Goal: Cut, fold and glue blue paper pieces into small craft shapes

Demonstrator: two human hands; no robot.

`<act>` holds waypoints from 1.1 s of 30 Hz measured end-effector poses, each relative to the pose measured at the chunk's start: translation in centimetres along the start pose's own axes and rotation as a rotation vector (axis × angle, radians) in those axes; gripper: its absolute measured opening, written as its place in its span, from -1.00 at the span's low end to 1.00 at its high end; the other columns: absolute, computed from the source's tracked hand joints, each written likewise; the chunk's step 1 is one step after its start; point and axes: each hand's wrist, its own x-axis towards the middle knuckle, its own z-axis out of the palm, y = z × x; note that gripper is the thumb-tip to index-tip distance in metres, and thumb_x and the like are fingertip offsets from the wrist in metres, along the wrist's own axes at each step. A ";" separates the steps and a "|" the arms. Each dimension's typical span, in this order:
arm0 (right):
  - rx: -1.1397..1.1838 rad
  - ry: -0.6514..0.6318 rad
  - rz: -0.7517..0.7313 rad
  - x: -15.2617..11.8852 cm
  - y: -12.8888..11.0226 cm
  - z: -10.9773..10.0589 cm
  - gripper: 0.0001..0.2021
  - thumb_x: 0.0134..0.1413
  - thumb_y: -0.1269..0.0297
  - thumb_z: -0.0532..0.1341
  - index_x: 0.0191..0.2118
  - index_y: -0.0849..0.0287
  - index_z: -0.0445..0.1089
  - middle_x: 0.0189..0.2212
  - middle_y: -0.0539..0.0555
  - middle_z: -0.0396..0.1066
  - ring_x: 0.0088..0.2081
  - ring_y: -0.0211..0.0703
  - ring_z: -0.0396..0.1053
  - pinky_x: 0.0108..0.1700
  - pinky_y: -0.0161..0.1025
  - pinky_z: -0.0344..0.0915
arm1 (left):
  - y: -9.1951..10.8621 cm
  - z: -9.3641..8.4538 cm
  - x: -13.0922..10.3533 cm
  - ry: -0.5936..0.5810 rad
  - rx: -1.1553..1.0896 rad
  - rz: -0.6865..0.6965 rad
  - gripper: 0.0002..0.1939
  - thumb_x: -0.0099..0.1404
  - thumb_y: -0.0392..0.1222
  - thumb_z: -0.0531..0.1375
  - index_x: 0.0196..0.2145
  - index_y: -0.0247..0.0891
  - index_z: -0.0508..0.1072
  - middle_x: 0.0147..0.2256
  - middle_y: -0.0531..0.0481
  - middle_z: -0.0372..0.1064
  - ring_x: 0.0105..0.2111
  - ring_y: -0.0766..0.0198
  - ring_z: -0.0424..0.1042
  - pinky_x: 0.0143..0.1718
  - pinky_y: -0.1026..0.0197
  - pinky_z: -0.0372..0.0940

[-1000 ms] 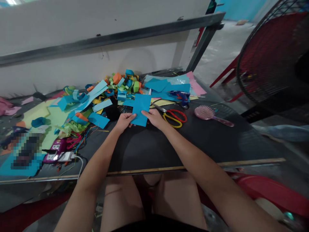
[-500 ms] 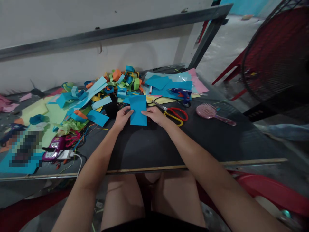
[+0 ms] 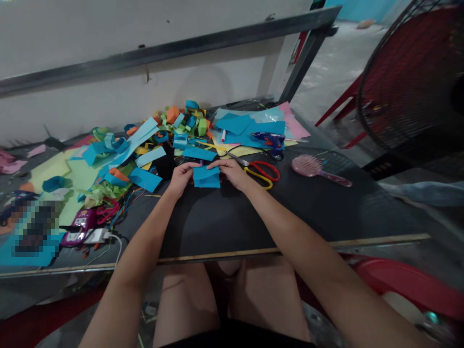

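A blue paper piece (image 3: pixel 207 180) is folded over, its upper part bent down toward me, above the dark table (image 3: pixel 217 222). My left hand (image 3: pixel 182 178) pinches its left edge and my right hand (image 3: pixel 232 173) grips its top right side. Just beyond the hands lies another blue paper strip (image 3: pixel 199 154). Scissors (image 3: pixel 264 173) with red and yellow handles rest beside my right hand. Left of my left hand are a blue paper rectangle (image 3: pixel 145 179) and a light blue one (image 3: pixel 151 156).
Folded colored paper pieces (image 3: pixel 188 118) are heaped at the back. A blue glue gun (image 3: pixel 270 140) lies on paper sheets. A pink hairbrush (image 3: pixel 308 166) is at the right, a purple power strip (image 3: pixel 80 224) at the left. A fan (image 3: pixel 413 82) stands beyond the table.
The blue paper, flat and upright before, is now folded down to a shorter shape. My fingers have moved up slightly to its upper edge. The view has shifted a little.
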 end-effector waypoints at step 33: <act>-0.230 0.069 0.035 0.5 0.1 -0.8 -0.59 -0.21 -0.07 0.39 -0.39 0.20 0.44 -0.56 0.03 0.48 -0.54 -0.16 0.45 -0.59 -0.33 0.26 | 0.0 0.6 -0.1 0.058 0.227 0.077 -0.53 0.08 0.19 0.29 -0.37 -0.34 0.47 -0.59 0.09 0.31 -0.62 0.45 0.24 -0.58 0.35 0.20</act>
